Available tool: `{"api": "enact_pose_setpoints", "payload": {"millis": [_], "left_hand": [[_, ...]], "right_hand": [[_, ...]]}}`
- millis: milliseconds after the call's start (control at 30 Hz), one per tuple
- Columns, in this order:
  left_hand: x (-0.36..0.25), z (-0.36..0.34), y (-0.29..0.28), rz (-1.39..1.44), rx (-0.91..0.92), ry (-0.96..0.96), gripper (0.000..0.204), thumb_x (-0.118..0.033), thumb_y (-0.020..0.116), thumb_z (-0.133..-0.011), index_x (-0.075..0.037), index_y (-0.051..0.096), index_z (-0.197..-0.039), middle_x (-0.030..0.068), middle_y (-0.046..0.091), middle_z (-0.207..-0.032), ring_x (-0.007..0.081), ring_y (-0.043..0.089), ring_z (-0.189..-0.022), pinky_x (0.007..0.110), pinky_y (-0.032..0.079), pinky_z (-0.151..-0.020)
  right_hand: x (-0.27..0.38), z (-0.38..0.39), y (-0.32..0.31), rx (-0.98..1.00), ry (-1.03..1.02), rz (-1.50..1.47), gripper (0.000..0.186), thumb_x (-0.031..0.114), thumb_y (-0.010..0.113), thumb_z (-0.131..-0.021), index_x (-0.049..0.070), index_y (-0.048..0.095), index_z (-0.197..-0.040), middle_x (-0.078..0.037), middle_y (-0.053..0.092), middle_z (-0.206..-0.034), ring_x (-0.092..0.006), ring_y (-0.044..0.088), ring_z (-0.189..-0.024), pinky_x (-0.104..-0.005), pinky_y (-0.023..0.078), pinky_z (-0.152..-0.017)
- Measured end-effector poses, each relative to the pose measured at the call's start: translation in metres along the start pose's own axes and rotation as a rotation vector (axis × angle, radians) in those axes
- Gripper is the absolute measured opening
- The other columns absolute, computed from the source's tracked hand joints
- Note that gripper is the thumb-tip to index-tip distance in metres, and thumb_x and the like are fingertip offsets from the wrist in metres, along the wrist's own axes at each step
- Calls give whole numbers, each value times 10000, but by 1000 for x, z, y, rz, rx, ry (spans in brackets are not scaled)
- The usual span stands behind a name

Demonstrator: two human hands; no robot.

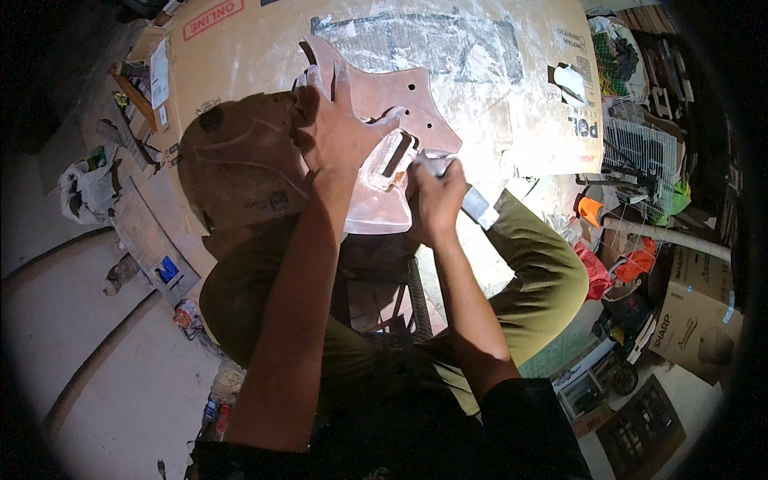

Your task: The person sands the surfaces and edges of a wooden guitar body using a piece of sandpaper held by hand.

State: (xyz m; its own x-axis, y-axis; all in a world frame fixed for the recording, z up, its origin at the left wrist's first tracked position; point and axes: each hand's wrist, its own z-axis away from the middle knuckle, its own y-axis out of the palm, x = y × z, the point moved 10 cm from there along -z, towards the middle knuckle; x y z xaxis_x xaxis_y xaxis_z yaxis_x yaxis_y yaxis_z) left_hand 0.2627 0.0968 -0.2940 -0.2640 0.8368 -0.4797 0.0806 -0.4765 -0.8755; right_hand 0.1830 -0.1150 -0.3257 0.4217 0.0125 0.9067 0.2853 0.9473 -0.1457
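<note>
A reddish-brown wooden guitar body (394, 94) lies on the dusty cardboard, with small holes and a dark slot cut in it. My left hand (340, 128) rests on its left side, fingers spread and the thumb stretched toward the slot. At the body's lower right edge my right hand (440, 196) is closed on a pale grey piece that looks like sandpaper (437, 165); its fingertips are partly hidden. Just right of that hand, a flat grey strip (480, 206) sticks out; I cannot tell whether it is part of the held piece.
Under the work spreads a large cardboard sheet (528, 120) covered in pale dust. My bent legs (536, 272) flank its near edge. To the right are a white wire rack (640, 152) and a cardboard box (696, 312). A plank (152, 236) lies on the floor at left.
</note>
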Motion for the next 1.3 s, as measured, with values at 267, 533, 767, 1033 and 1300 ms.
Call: {"api": "enact_pose_setpoints", "payload": {"millis": [267,533,767,1033,1300], "left_hand": [[0,-4,7,55,-51,38,1123,-547,883,-644,-73,369,-1523,323,298,-1541,468,330,-1427,528,332,-1158],[-2,-1,15,-9,56,-14,1168,-517,883,-673,-88,268,-1569,322,450,-1460,465,420,-1379,506,340,-1160],[5,-5,20,82,15,18,1180,-515,887,-670,-78,258,-1568,299,463,-1466,444,430,-1383,499,347,-1159],[4,0,25,80,-40,67,1178,-519,894,-656,-72,285,-1560,303,429,-1490,448,392,-1400,506,298,-1180],[6,-4,13,-14,-81,49,1184,-549,886,-647,-127,284,-1575,301,333,-1551,463,291,-1453,559,236,-1200]], "right_hand": [[-6,1,-3,14,6,51,152,18,715,-846,-3,569,-882,-63,628,-748,-125,564,-650,-298,460,-562],[-1,-9,-5,10,-99,-26,211,54,729,-852,-33,588,-982,-79,650,-796,-125,597,-696,-292,489,-614],[-1,3,-3,40,-26,134,137,16,687,-888,-25,567,-941,-69,646,-789,-106,582,-623,-276,456,-517],[-3,-1,-7,50,-88,130,201,36,718,-885,-8,536,-959,-54,608,-751,-86,530,-582,-262,421,-484],[-25,6,-4,113,-80,340,228,105,745,-899,-12,551,-923,-68,586,-796,-125,551,-679,-295,455,-585]]}}
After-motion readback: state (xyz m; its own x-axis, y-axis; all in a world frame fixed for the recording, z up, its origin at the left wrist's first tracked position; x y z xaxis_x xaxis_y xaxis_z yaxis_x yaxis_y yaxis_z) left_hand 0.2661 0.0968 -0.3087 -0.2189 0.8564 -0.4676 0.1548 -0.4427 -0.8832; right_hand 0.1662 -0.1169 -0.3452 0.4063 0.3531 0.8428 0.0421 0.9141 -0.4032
